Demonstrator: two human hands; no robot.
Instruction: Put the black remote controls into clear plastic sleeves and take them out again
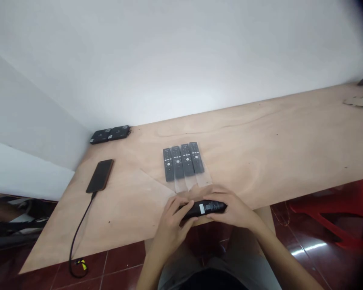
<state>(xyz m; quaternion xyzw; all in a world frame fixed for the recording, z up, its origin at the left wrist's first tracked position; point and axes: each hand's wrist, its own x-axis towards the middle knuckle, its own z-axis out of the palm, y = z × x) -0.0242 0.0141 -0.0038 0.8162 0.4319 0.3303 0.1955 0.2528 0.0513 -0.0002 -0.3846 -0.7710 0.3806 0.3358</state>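
Note:
Between both hands is a black remote control, held level near the table's front edge with its back up, showing a white label and small print. The fingers of my left hand close round its left end. My right hand grips the right end between thumb and fingers. Just beyond lie several more black remote controls side by side, buttons up. Clear plastic sleeves stick out from under or around some of them. A thin translucent sheet lies to the left of my hands.
A phone with a black cable rests on the wooden table at left. Two black boxes sit at the back left by the wall. A red chair stands right of the table, with a beige item farther back.

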